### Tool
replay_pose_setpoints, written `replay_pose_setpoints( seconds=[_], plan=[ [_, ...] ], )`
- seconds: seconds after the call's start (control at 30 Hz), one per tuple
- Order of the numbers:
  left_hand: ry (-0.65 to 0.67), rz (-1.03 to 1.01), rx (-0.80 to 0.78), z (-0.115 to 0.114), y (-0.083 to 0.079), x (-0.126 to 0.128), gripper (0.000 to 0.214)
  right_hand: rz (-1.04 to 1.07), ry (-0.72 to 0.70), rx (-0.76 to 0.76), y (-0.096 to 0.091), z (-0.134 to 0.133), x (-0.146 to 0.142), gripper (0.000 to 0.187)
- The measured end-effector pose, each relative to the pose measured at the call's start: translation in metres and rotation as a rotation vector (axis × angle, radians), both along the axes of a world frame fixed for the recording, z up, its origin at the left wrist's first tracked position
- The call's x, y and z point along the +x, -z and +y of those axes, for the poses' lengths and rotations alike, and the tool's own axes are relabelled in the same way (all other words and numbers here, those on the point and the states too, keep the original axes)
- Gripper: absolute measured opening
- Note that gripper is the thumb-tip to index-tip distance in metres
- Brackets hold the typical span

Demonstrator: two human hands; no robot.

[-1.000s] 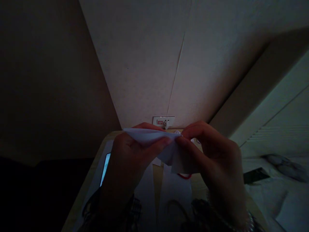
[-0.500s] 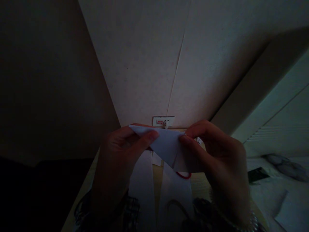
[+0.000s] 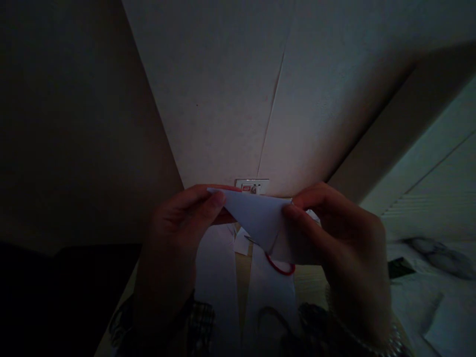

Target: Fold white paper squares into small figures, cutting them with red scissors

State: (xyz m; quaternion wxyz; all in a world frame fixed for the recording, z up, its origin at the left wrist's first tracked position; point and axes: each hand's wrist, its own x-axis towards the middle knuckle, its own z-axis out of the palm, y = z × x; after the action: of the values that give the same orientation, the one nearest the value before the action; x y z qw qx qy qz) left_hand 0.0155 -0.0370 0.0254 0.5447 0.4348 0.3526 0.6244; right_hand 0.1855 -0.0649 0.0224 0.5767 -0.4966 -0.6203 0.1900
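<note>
Wears long sleeves, dark overall, ending in loose, crumpled cuffs. Shows on the left sleeve (image 3: pixel 203 317) a woven-looking check, thin pale lines crossing a near-black ground in small squares. Turns almost solidly dark at the right sleeve (image 3: pixel 314 317), perhaps of the same checked cloth, though too dim there to be sure. Wears around the right wrist a bracelet (image 3: pixel 394 342) of small, rounded, silvery-pale beads, strung closely and catching a little light near the bottom edge of the view. Leaves the left hand (image 3: pixel 182 223) and the right hand (image 3: pixel 340 225) bare from wrist to fingertips, with slim, tapering fingers on both.
</note>
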Motion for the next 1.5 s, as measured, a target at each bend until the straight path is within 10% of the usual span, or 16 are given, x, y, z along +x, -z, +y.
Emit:
replay_pose_setpoints(
  seconds=[0.47,1.0,1.5],
  plan=[
    [0.006,0.085,0.04,-0.002,0.001,-0.002,0.022,0.042,0.05,-0.002,0.001,-0.001,-0.003,0.02],
    [0.394,0.553,0.048,0.008,-0.001,-0.003,0.01,0.313,0.074,0.025,0.002,-0.002,-0.019,0.017],
    [0.335,0.512,0.092,0.008,0.003,-0.005,0.008,0.268,0.104,0.079,0.003,0.0,-0.017,0.018]
  ],
)
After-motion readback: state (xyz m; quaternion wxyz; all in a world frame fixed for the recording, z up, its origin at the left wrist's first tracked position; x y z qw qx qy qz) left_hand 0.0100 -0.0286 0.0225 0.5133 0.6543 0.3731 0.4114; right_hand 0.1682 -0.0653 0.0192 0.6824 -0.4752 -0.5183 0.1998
